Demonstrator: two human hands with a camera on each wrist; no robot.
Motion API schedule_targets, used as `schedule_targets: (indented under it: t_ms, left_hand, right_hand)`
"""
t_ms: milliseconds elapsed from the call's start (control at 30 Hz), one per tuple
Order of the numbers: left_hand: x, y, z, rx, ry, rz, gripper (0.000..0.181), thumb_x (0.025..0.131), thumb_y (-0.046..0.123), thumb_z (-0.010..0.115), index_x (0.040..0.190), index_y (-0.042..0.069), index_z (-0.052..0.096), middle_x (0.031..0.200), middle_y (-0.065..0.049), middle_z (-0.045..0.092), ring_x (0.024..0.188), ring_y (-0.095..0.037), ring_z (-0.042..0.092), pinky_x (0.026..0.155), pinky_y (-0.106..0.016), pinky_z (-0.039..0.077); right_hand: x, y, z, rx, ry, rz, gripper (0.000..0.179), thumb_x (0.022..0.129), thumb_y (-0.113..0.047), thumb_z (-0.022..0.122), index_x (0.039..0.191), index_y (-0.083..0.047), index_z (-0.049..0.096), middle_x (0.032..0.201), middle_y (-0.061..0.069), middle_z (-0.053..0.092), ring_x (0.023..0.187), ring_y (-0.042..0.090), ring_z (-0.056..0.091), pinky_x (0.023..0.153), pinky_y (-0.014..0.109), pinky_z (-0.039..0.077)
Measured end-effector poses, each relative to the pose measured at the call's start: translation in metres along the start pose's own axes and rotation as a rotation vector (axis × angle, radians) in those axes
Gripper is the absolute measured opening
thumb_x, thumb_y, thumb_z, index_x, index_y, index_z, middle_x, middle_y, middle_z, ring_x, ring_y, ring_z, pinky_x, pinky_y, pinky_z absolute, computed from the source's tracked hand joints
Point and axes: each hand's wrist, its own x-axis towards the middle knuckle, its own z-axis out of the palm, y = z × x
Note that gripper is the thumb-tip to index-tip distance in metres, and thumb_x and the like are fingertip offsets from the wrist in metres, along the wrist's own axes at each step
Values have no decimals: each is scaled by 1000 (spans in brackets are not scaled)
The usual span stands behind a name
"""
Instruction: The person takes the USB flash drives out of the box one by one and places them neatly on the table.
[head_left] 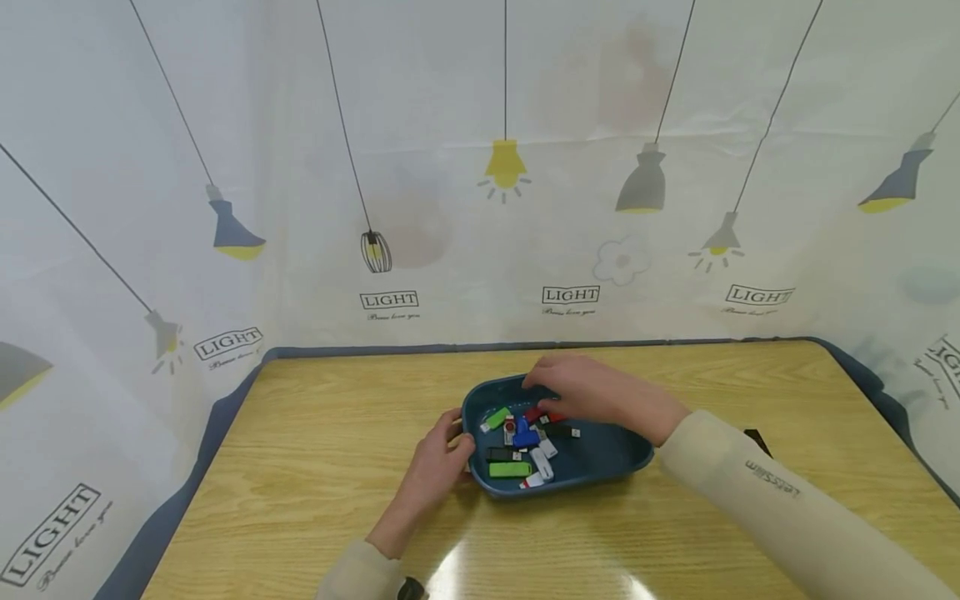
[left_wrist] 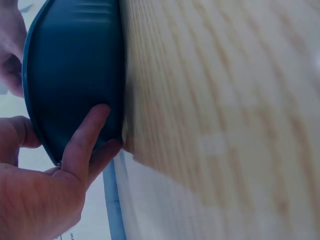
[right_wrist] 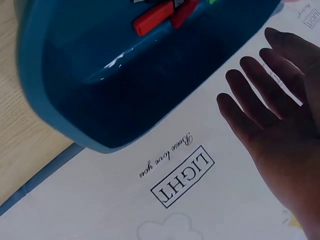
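A dark blue oval plastic tray (head_left: 600, 454) sits on the table with several USB flash drives heaped in its left half. Among them are a green drive (head_left: 510, 470), a blue drive (head_left: 527, 438), a white drive (head_left: 542, 464) and a black drive (head_left: 501, 454). My left hand (head_left: 437, 457) holds the tray's left end, thumb at the rim and fingers against the outer wall (left_wrist: 75, 65). Over the far rim hovers my right hand (head_left: 581, 389), its fingers spread and holding nothing in the right wrist view. Red drives (right_wrist: 152, 19) lie inside the tray near it.
The wooden table (head_left: 315, 467) ends at the back against a white cloth (head_left: 465, 308) printed with lamps. A dark object (head_left: 757, 440) shows beyond the right sleeve, partly hidden. Something black (head_left: 411, 588) is at the left sleeve.
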Motion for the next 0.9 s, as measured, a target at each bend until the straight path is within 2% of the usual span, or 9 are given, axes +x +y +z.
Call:
schedule_targets:
  t_ms: [300, 433, 567, 900]
  left_hand:
    - [-1, 4, -1, 19, 1, -14, 54, 103, 15, 49, 153, -2, 38, 153, -31, 45, 123, -41, 61, 79, -43, 65]
    - [-1, 3, -1, 26, -4, -19, 54, 103, 15, 49, 154, -2, 38, 153, -32, 45, 124, -42, 61, 80, -44, 65]
    - [-1, 3, 0, 16, -7, -20, 55, 103, 15, 49, 154, -2, 37, 153, -32, 45, 125, -43, 60, 80, -45, 65]
    - [0, 2, 0, 31, 12, -26, 55, 103, 15, 51, 154, -1, 38, 154, -32, 44, 125, -43, 60, 80, -45, 65]
  right_hand:
    - [25, -4, 15, -36, -138, -8, 28, 98, -14, 72, 125, -6, 71, 119, 9, 70, 108, 23, 67, 95, 41, 58]
    - [35, -3, 23, -101, -183, -27, 19, 98, -13, 71, 116, -8, 74, 103, 3, 71, 91, 18, 65, 84, 37, 58]
    - [40, -1, 27, -132, -216, -27, 10, 97, -12, 71, 107, -10, 74, 89, -1, 67, 78, 15, 57, 73, 35, 55]
    - [43, 3, 34, -172, -261, -23, 13, 96, -13, 74, 109, -11, 75, 95, -1, 71, 88, 16, 66, 84, 36, 60]
